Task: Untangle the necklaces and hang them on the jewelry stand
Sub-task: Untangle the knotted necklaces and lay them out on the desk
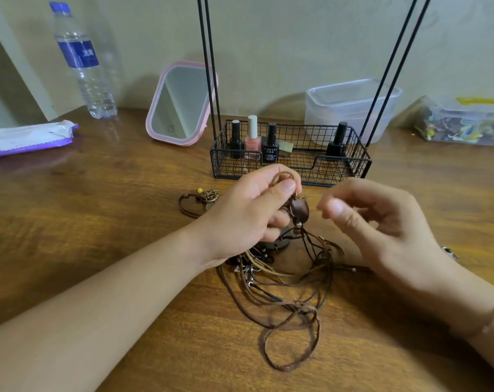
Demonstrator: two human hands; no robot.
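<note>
- Necklaces [282, 281] lie in a brown tangle of cords on the wooden table [99, 193], near the front edge, between the 2 forearms.
- Left hand [248, 210] is raised above the tangle; its thumb and fingers pinch a tan cord loop [282, 176], and a brown leather pendant [299, 210] hangs just below the pinch, with cords running down from it into the pile.
- Right hand [381, 222] hovers just beside the pendant, fingers curled and thumb close to the forefinger; it is blurred, and I cannot tell whether it holds a strand.
- Stand [291, 162] sits behind the hands: a black wire basket with thin black rods rising out of frame at the left and right ends.
- Inside the basket stand 4 polish bottles [253, 137], 3 black and 1 pink with a white cap.
- 1 more cord piece [197, 199] with small metal charms lies on the table left of the left hand, apart from the tangle.
- Pink mirror [181, 106] leans left of the stand; a water bottle [82, 60] stands at the far left by the wall.
- Clear tub [350, 106] sits behind the stand's right end.
</note>
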